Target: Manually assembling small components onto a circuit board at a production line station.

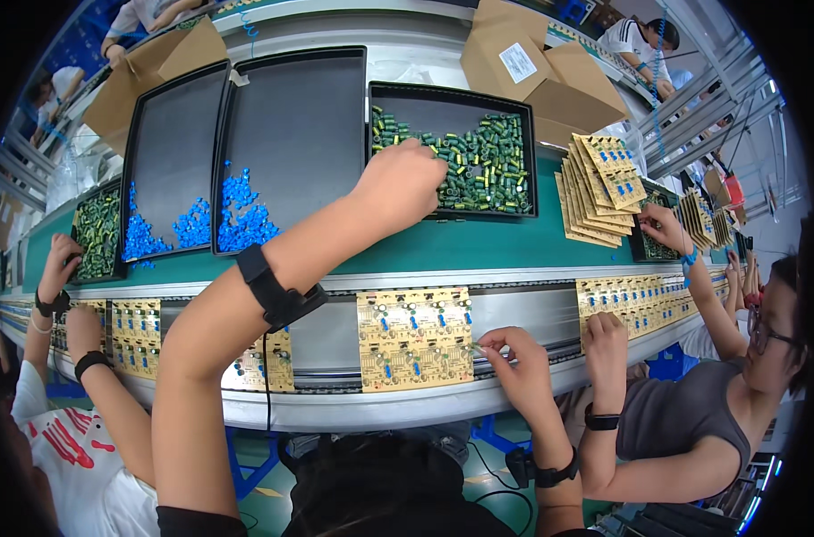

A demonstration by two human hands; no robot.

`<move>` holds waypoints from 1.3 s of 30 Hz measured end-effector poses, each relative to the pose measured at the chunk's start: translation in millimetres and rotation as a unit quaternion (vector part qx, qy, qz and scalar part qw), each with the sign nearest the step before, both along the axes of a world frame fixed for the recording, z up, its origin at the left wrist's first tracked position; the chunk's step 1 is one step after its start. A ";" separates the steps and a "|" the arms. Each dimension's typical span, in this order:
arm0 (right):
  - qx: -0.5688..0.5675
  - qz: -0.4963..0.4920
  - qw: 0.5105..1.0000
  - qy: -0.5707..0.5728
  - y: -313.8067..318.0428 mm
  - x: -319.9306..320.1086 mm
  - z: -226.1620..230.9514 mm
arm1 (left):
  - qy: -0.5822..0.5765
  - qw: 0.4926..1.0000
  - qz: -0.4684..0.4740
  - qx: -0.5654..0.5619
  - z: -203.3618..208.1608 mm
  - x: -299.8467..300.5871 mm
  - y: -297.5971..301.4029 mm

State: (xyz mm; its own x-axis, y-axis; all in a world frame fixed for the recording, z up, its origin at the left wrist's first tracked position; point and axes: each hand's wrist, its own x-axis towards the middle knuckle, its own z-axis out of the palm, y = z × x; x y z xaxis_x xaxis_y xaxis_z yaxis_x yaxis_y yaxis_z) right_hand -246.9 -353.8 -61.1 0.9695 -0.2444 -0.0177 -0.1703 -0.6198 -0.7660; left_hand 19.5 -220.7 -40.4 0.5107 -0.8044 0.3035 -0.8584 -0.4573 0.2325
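Note:
My left hand [403, 182] reaches over the line into a black tray [534, 183] of green capacitors [492, 161]. Its fingers are curled down among them, and what they hold is hidden. Close to the right edge of a tan circuit board [414, 340], my right hand [521, 365] pinches a small, dark greenish part, apparently a capacitor, between thumb and forefinger. That board lies flat on the conveyor, with blue and dark parts standing on it. My left forearm passes above another board [268, 365] and partly covers it.
Left of my tray stand two black trays [295, 116] with blue components [243, 210]. Stacked boards [595, 192] and open cardboard boxes [550, 76] are at the right and back. A co-worker's hand [604, 345] is over the boards at right; another person's hand [85, 329] works at left.

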 end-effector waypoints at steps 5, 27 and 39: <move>-0.002 0.012 1.000 0.009 -2.5 0.4 3.2 | -0.012 0.991 -0.005 -0.137 3.4 -20.4 13.5; -0.268 0.208 0.940 0.037 11.9 33.9 30.3 | 0.217 0.972 -0.048 -0.076 7.4 -64.5 57.7; -0.259 0.205 0.944 -0.011 -0.6 44.0 44.9 | 0.475 0.873 -0.027 -0.108 12.8 -58.5 66.0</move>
